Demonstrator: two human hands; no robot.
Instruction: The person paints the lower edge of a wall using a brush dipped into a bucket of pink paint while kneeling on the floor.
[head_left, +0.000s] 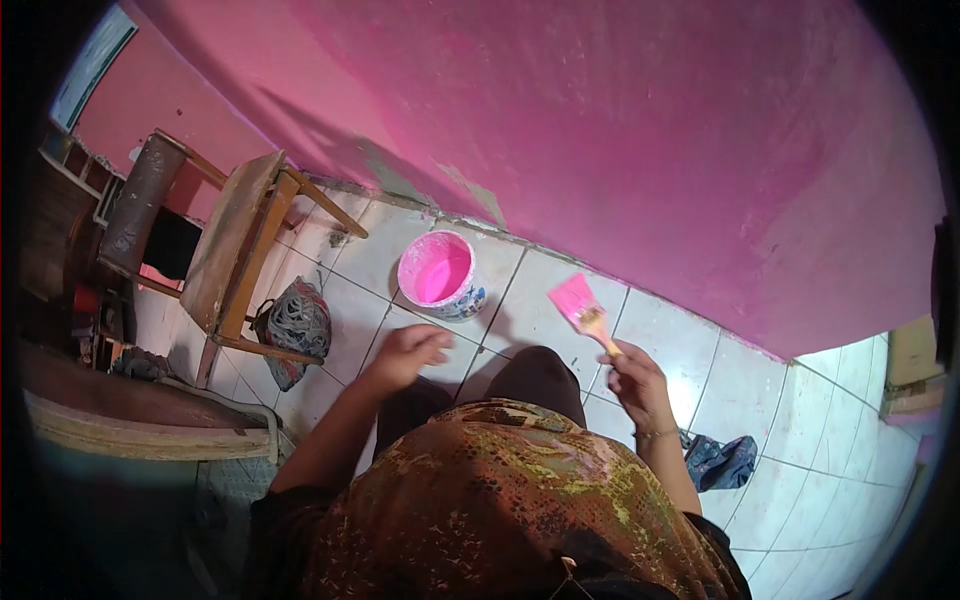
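Observation:
In my right hand (637, 381) is a flat paintbrush (586, 313), held by its wooden handle. Pink paint coats its bristles, which point up and left toward the wall. A round paint bucket (444, 279) stands upright on the floor, ahead of my left hand (412, 354), with bright pink paint inside and smears on its rim. My left hand holds nothing; its fingers are loosely bent and it does not touch the bucket. The wall (570, 142) beyond is painted in uneven pink, with grey bare patches (474, 191) low down near the floor.
A worn wooden chair (240, 247) stands at left, with a stuffed plastic bag (296, 330) beside its legs. Dark blue cloth (721, 461) lies on the white tiles (667, 341) to my right. A curved furniture edge (150, 435) reaches in at lower left.

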